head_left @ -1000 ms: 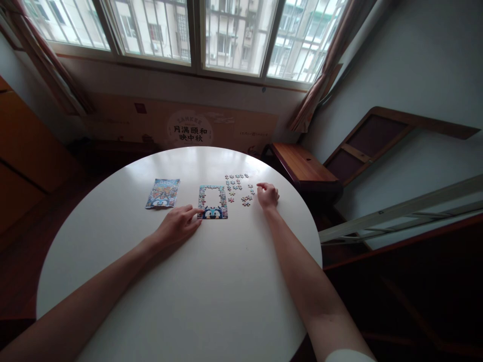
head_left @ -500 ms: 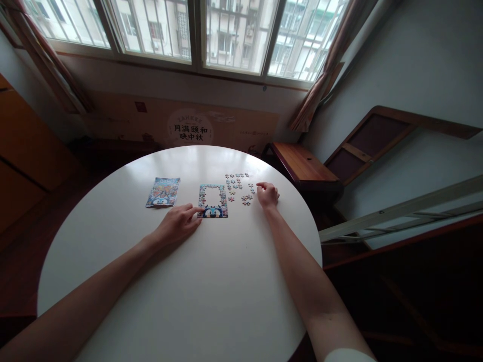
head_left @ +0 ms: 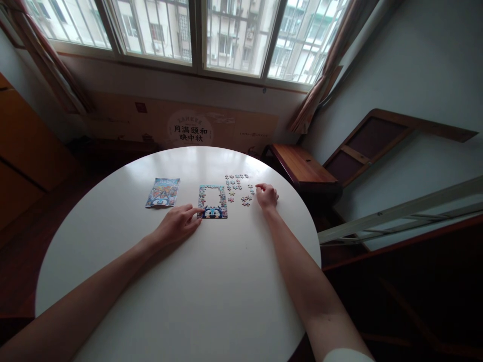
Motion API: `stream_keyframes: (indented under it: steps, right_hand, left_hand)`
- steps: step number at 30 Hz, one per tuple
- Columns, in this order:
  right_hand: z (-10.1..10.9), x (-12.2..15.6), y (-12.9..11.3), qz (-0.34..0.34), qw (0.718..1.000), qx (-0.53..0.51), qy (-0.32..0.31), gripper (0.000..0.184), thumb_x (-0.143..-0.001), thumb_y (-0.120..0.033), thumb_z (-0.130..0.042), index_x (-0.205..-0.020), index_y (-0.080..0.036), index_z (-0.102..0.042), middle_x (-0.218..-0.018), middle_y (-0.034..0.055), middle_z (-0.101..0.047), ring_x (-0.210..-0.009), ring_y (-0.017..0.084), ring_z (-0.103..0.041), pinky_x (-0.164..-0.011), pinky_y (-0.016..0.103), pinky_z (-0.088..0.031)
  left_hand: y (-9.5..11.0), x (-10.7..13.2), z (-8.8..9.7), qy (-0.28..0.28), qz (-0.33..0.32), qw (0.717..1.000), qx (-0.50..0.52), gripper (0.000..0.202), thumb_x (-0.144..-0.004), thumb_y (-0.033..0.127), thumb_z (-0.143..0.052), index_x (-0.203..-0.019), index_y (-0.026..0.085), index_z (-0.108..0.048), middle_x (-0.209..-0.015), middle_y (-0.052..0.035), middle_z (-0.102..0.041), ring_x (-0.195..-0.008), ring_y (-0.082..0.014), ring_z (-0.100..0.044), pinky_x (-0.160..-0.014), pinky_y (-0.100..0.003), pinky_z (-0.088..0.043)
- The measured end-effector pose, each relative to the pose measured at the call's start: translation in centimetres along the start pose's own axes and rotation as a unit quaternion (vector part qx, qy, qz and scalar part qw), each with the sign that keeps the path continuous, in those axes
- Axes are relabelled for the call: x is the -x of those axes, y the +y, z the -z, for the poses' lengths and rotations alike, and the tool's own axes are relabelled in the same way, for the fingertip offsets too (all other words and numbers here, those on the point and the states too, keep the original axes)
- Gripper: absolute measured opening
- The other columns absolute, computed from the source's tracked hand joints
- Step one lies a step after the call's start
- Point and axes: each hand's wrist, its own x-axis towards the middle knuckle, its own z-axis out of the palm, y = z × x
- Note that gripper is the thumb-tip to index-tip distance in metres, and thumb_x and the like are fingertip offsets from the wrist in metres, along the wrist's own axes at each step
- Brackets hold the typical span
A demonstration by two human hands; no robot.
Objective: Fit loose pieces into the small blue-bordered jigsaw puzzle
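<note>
A partly filled jigsaw puzzle (head_left: 213, 213) lies flat on the white table, its border joined around a pale open middle, with a blue cartoon face along the bottom. My left hand (head_left: 180, 221) rests at its lower left corner; the fingers are stretched and apart, and the fingertips touch the edge. Right of the puzzle, several loose jigsaw pieces (head_left: 234, 182) are spread in rough rows, with a small cluster (head_left: 246, 200) nearer to me. Beside those pieces my right hand (head_left: 267, 195) rests on the table with fingers curled in; whether anything is inside them is hidden.
A blue printed packet (head_left: 163, 193) lies left of the puzzle. The round white table (head_left: 196, 291) has its far edge towards the window wall. A wooden bench (head_left: 304, 163) stands beyond the table at the right, and a pale rail (head_left: 400, 213) runs along the right side.
The view has shifted very slightly. My right hand stays beside the loose pieces with its fingers curled, and my left hand stays at the puzzle's corner.
</note>
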Motion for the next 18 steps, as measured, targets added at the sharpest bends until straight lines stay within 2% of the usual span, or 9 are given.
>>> stream_keyframes:
  steps: [18]
  right_hand:
    - [0.18, 0.00, -0.33, -0.006, 1.000, 0.013, -0.020, 0.028, -0.079, -0.026, -0.047, -0.091, -0.024, -0.072, -0.101, 0.0063, -0.067, -0.097, 0.025, -0.055, -0.093, 0.043, -0.037]
  left_hand:
    - [-0.11, 0.05, -0.19, -0.002, -0.002, 1.000, -0.009, 0.033, -0.091, 0.038, -0.046, -0.114, 0.023, -0.064, -0.078, -0.0017, -0.057, -0.067, -0.0130, -0.051, -0.068, -0.025, -0.037]
